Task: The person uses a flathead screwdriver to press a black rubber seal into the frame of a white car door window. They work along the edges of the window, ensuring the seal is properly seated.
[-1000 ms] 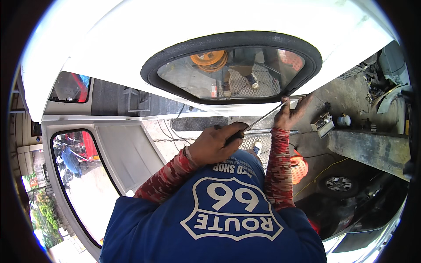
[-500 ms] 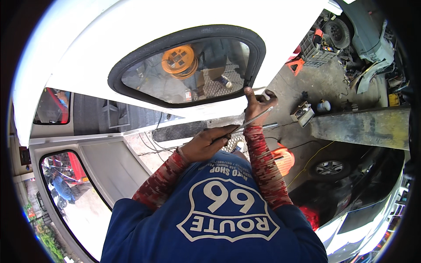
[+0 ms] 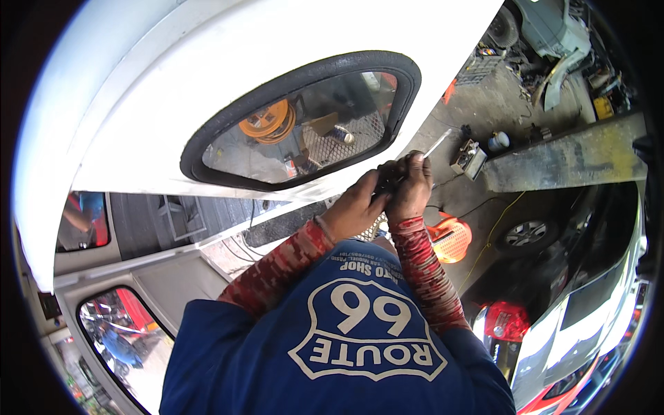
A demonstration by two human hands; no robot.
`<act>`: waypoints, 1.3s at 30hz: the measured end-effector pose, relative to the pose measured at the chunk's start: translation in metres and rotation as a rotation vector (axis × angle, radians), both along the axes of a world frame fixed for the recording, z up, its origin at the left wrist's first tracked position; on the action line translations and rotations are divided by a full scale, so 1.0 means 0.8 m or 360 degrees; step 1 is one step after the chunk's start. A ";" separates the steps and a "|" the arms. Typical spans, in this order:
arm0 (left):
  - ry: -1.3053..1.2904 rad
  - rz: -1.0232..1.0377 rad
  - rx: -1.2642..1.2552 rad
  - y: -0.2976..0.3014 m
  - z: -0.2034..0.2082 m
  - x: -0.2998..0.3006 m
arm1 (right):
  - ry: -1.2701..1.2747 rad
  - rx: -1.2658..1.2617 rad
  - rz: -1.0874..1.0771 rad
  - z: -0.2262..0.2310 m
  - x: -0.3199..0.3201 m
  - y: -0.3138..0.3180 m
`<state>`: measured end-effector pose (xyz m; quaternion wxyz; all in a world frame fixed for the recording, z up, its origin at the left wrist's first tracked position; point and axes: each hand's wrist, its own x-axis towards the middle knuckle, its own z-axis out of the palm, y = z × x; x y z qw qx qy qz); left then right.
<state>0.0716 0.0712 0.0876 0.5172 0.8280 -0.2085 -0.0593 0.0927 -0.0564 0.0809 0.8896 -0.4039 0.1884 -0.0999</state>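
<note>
White body panel fills the upper view — a vehicle shell overhead, with an oval window set in a thick black rubber seal. Through the glass: an orange reel, mesh, assorted clutter. Below and right, concrete floor with parts scattered about, a long beam, an orange lamp cage, another car's hood at lower right.

Both my hands meet just under the panel's lower edge, right of the window's lower corner. Right hand is the higher and nearer one — grip closed around a thin light-coloured rod tool. Left hand sits touching it from the left, fingers curled on the same handle end; whether it clamps or only steadies, I can't tell.

Tool's long axis runs up and right from the grip — tip pointing away from the seal, along the panel edge, not yet in contact with rubber. Little room between knuckles and panel.
</note>
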 end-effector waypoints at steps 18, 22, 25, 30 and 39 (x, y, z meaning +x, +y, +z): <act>0.0711 -0.0032 -0.0398 0.325 0.027 0.233 | -0.0238 -0.0888 -0.0216 -0.044 0.056 0.005; 0.0761 -0.0639 -0.0568 0.169 0.068 0.286 | -0.0163 -0.1310 -0.0217 -0.030 0.050 -0.006; 0.0771 -0.0749 -0.0494 0.095 0.079 0.274 | -0.0073 -0.1432 -0.0144 -0.027 0.050 -0.013; 0.0716 -0.1176 -0.0327 0.059 0.060 0.241 | -0.0247 -0.1162 -0.0032 -0.034 0.058 -0.021; 0.0832 -0.0786 -0.1039 0.070 0.023 0.300 | -0.0329 -0.1151 -0.0019 -0.036 0.059 -0.021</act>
